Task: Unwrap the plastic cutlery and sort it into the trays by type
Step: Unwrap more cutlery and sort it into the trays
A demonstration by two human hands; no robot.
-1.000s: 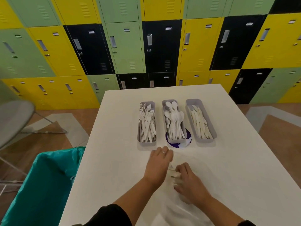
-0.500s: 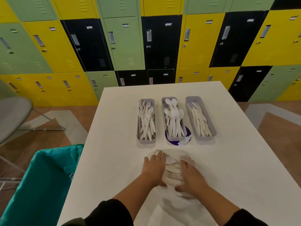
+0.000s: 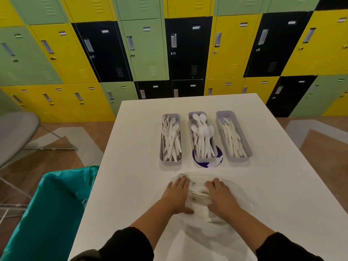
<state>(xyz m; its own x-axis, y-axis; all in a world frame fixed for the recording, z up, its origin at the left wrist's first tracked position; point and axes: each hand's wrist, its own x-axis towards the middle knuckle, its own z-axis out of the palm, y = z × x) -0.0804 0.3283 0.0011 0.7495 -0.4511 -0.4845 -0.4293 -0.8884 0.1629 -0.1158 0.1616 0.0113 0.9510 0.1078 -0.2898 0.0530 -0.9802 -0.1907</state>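
Bench (image 3: pixel 131 185) edge nears the teal bin (image 3: pixel 47 213); three trays (image 3: pixel 170 159) ahead; left hand (image 3: pixel 177 194) and right hand (image 3: pixel 222 198), fingers spread, press one cutlery bag (image 3: pixel 199 196).

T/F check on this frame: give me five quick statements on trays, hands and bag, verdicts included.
1. The left tray holds forks. True.
2. The spoons sit in the right tray. False: the spoons are in the middle tray; the right tray holds knives.
3. Both hands rest on a clear plastic bag of cutlery. True: left hand, right hand.
4. The teal-lined bin stands to the right of the table. False: it is on the left.
5. A purple disc lies under the fork tray. False: under the middle tray.
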